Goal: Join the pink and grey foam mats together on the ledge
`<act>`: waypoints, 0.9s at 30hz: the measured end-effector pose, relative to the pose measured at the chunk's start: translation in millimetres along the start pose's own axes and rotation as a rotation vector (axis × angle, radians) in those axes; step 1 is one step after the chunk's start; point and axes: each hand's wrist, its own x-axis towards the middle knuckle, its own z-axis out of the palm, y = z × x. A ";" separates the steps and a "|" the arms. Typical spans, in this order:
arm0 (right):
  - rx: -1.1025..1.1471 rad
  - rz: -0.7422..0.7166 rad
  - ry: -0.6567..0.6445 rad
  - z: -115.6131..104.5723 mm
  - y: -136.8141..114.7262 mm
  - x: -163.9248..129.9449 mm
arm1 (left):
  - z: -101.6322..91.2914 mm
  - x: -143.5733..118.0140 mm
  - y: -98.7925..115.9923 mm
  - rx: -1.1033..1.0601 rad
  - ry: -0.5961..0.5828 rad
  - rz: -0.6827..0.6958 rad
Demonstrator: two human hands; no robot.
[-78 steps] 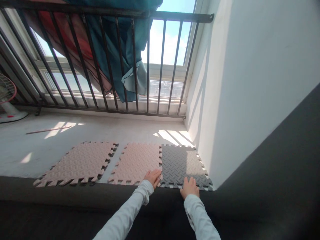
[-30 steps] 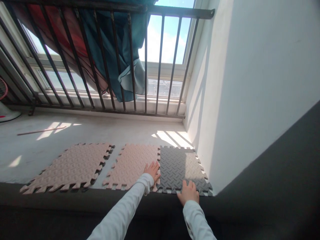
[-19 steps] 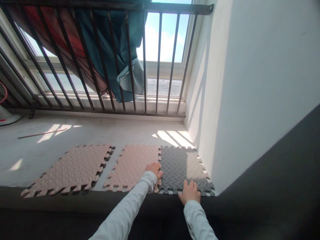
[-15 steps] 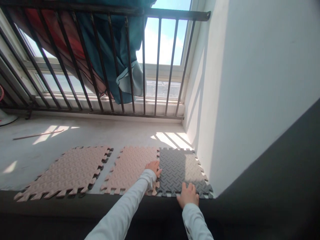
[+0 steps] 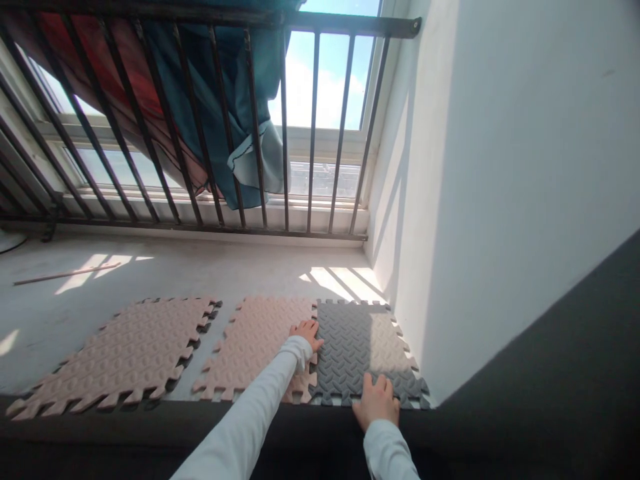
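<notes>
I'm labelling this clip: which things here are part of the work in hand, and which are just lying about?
In hand:
left hand flat on the seam
right hand on the grey mat's near edge
grey mat
middle pink mat

Lying about:
separate pink mat
stick
cloths on the railing

Left hand (image 5: 306,331), right hand (image 5: 376,402) flat

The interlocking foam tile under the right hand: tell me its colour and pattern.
Dark grey interlocking foam tile with a raised diamond-plate tread, clearest in the head view beyond the right hand.
</notes>
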 end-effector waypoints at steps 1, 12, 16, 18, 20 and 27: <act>0.001 -0.001 0.003 0.5 0.0 0.2 | -1.9 3.8 -1.2 -0.001 0.013 -0.015; 0.002 0.002 0.020 -1.4 1.1 -1.9 | -2.4 28.9 5.4 0.077 -0.015 -0.074; -0.002 -0.016 0.021 -0.6 1.0 -1.5 | -12.8 47.3 -7.1 0.054 -0.039 -0.055; -0.008 -0.015 0.024 -0.2 0.6 -1.0 | -13.8 57.0 -15.3 0.042 -0.030 -0.079; -0.012 -0.010 0.028 0.0 0.3 -0.4 | -11.1 64.4 -21.3 0.030 -0.042 -0.102; 0.015 0.016 0.026 -0.4 -0.2 0.4 | 1.2 74.3 -21.2 0.018 -0.084 -0.115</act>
